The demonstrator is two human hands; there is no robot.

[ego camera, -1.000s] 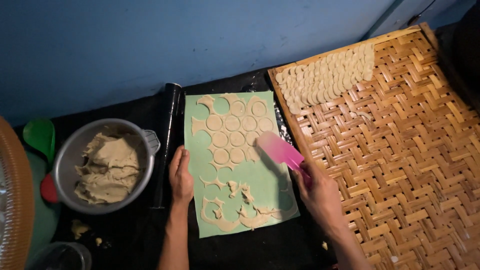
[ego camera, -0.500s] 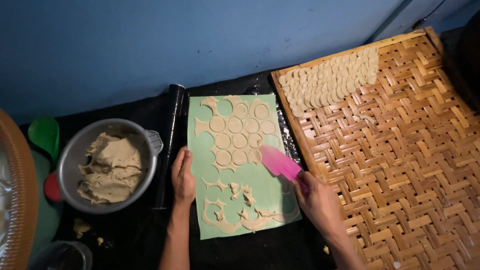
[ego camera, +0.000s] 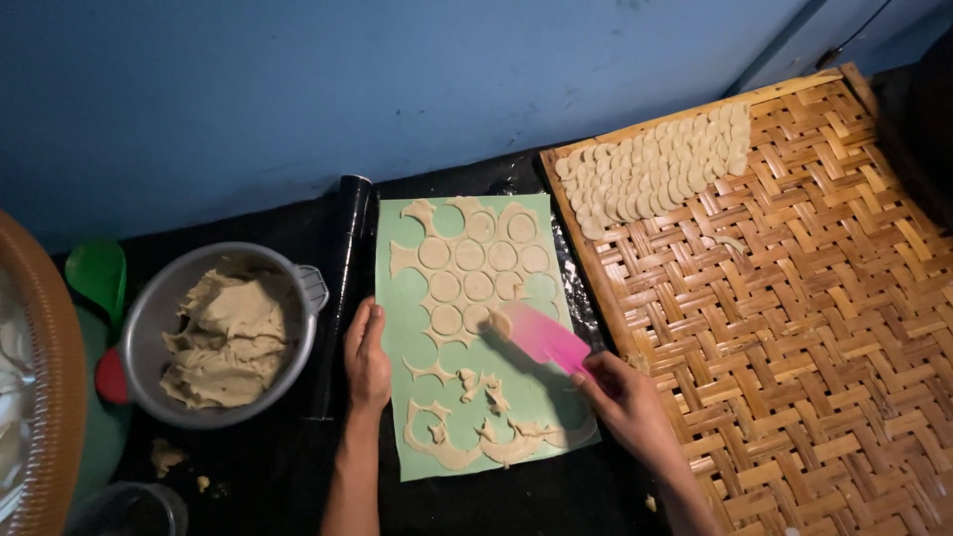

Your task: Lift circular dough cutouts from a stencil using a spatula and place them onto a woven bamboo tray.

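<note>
You lift cut dough rounds off a green mat (ego camera: 397, 328) with a pink scraper (ego camera: 541, 335).

Your right hand (ego camera: 625, 402) is wrapped tight around the scraper's handle, its blade tip under a dough round (ego camera: 499, 323) mid-mat. Your left hand (ego camera: 366, 355) lies flat, fingers together, on the mat's left edge. A woven bamboo tray (ego camera: 794, 328) sits right.

Head view, looking steeply down from above.
We see one view only, from moderate height: the mat (ego camera: 476, 337) at centre, a bowl (ego camera: 223, 333) left, a woven tray (ego camera: 794, 328) right.
</note>
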